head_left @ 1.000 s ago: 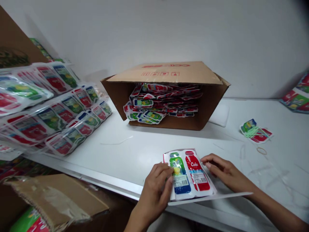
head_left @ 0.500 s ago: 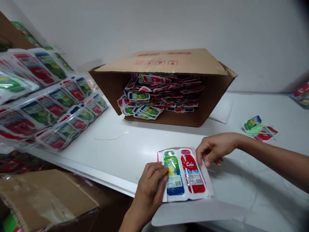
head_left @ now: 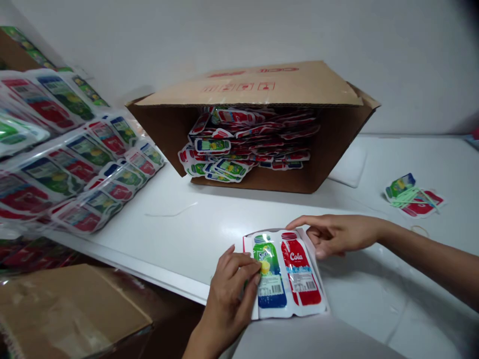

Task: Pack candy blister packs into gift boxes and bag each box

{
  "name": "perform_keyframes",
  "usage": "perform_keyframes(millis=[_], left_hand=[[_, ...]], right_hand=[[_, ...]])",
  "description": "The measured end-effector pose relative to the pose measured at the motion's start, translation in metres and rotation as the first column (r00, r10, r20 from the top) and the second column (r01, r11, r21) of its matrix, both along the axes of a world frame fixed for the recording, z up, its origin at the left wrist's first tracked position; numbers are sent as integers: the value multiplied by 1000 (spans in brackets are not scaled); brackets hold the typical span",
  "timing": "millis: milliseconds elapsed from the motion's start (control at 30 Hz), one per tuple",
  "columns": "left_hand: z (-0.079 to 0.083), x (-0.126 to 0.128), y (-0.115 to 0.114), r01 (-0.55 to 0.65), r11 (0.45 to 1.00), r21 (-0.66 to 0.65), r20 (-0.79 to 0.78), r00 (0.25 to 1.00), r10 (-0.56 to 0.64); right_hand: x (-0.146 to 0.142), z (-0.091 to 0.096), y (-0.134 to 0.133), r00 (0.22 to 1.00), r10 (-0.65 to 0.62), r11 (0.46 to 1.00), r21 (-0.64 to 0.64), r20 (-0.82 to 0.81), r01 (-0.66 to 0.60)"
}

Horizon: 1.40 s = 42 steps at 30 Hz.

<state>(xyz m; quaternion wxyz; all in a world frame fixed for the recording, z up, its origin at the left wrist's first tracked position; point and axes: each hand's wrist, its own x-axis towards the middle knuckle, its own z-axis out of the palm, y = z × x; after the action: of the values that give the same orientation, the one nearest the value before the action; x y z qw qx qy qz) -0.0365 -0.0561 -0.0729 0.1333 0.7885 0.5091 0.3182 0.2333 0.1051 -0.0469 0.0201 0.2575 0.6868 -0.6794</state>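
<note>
Two pouches (head_left: pixel 288 274) sit in an open box (head_left: pixel 299 334) right between the fingers, left hand (head_left: pixel 232 286) pinching the box's left edge, probably to steady it, right hand (head_left: pixel 333 237) with index out at the top edge, rest curled, can't tell if they're gripping anything

A white table (head_left: pixel 179 232) carries an open carton (head_left: pixel 247 89) and pouches (head_left: pixel 416 209).

The red, jar-shaped plastic pouch (head_left: pixel 301 271) has white letters (head_left: pixel 296 257). The green-and-blue, jar-shaped plastic pouch (head_left: pixel 273 276) shows a yellow lemon (head_left: pixel 265 268). The big brown cardboard box (head_left: pixel 292 94) has red marks (head_left: pixel 266 86).
</note>
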Motion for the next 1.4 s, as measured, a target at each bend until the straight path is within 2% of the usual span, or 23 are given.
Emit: perform_keyframes(millis=[67, 133, 200, 300, 367, 400, 467, 533, 600, 633, 700, 733, 833, 900, 967, 1033, 1100, 1133, 1200, 1233, 1267, 1333, 1400], left_hand=[[3, 1, 8, 16, 1000, 9, -49, 999, -15], [6, 4, 20, 31, 999, 29, -79, 996, -29], [8, 8, 33, 94, 995, 29, -120, 989, -90], [15, 17, 50, 273, 959, -75, -148, 948, -281], [24, 26, 58, 312, 931, -190, -39, 945, -325], [28, 32, 62, 285, 921, -266, 52, 958, -282], [35, 47, 69, 191, 868, -458, 253, 964, -78], [37, 65, 77, 153, 734, -662, 379, 913, 153], [35, 81, 84, 190, 590, -785, 424, 858, 288], [33, 87, 87, 209, 539, -816, 431, 841, 326], [29, 94, 91, 228, 483, -846, 439, 811, 387], [28, 96, 92, 234, 469, -852, 447, 791, 418], [25, 95, 93, 250, 437, -864, 468, 719, 514], [23, 95, 91, 248, 437, -865, 480, 667, 570], [18, 97, 89, 238, 455, -858, 492, 632, 598], [14, 100, 86, 205, 498, -843, 500, 642, 582], [15, 102, 83, 112, 604, -789, 468, 747, 473], [19, 102, 81, 46, 688, -724, 416, 825, 382], [31, 98, 77, -50, 867, -496, 246, 949, 196], [39, 93, 75, -69, 931, -358, 171, 976, 138], [47, 86, 73, -91, 969, -230, 132, 983, 124], [56, 67, 64, -211, 976, -48, 177, 960, 217], [50, 46, 51, -394, 919, -8, 279, 882, 381]], right_hand=[[10, -17, -6, 991, -121, 983, -145, -65, 110], [12, -30, -13, 971, -222, 962, -185, -93, 203], [9, -37, -20, 953, -290, 943, -194, -88, 269], [3, -37, -27, 926, -371, 911, -222, -73, 348], [3, -34, -30, 906, -418, 887, -242, -64, 392], [3, -34, -31, 897, -437, 877, -251, -60, 410], [3, -34, -35, 883, -466, 858, -269, -56, 437], [1, -37, -41, 866, -495, 836, -309, -66, 454], [0, -41, -49, 830, -552, 786, -381, -79, 487], [-1, -42, -52, 805, -587, 752, -422, -82, 506], [0, -44, -59, 774, -628, 704, -482, -79, 521], [1, -44, -62, 773, -629, 700, -492, -83, 517], [4, -44, -70, 793, -597, 747, -444, -122, 495], [3, -44, -74, 790, -599, 763, -391, -130, 515], [0, -45, -77, 774, -625, 752, -343, -98, 563], [-5, -45, -80, 749, -660, 731, -281, -58, 622], [-9, -45, -82, 730, -682, 721, -204, -42, 663], [-10, -45, -83, 724, -688, 720, -163, -45, 674], [-11, -45, -85, 712, -700, 714, -80, -58, 695], [-11, -45, -87, 707, -705, 709, -43, -61, 704], [-10, -46, -88, 700, -711, 702, -12, -61, 712], [-8, -47, -92, 700, -712, 698, 49, -61, 715], [-7, -50, -96, 719, -693, 707, 142, -54, 692]])
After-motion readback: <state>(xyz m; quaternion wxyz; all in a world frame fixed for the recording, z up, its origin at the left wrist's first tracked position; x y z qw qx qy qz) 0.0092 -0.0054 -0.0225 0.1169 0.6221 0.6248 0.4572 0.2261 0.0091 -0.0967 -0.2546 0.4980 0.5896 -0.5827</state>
